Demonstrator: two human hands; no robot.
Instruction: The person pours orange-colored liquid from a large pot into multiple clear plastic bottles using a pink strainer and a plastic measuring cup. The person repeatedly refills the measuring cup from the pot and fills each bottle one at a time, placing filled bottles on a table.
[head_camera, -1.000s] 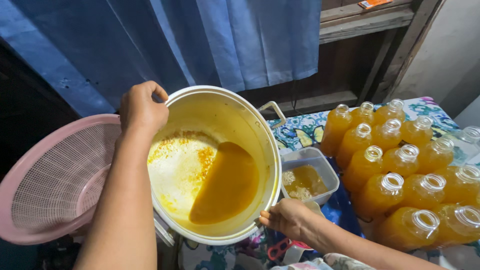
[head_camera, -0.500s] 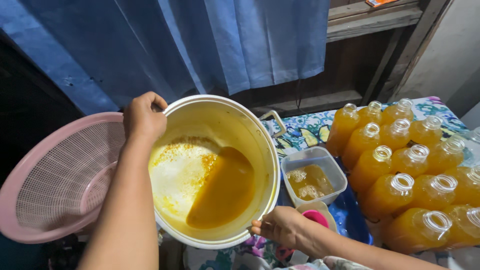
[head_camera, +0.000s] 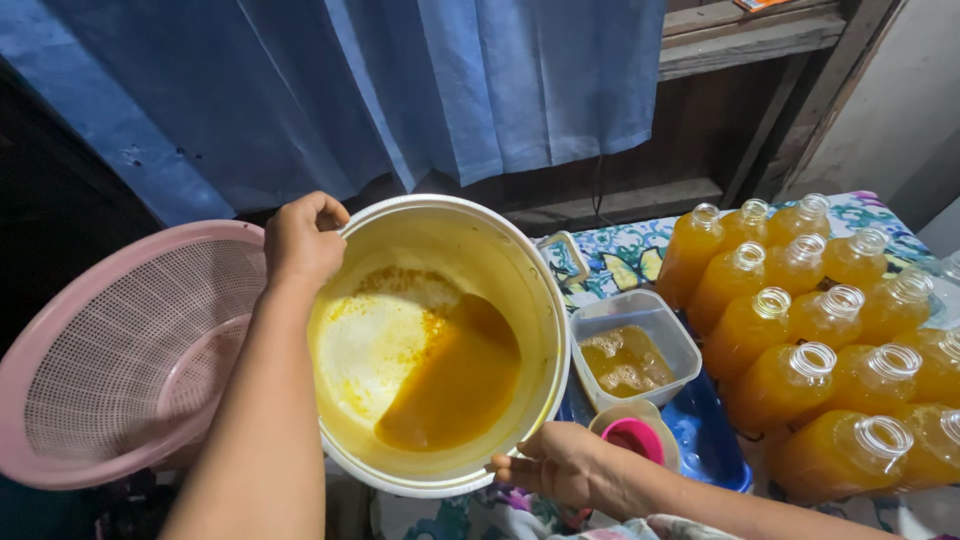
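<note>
Fingers of the left hand clench the far rim of the tilted pot; the right hand grips its near rim, orange liquid pooling rightward (beside the small tub). Pouring seems underway; steady tilting is needed.

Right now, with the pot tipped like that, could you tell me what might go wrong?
1. The pot is tilted, its orange liquid pooled toward the low rim by the right hand; it could spill past the small tub onto the cloth.
2. The left hand grips only the rim; a slip might drop the pot.
3. The open bottles stand packed close; a bump could topple them.
</note>
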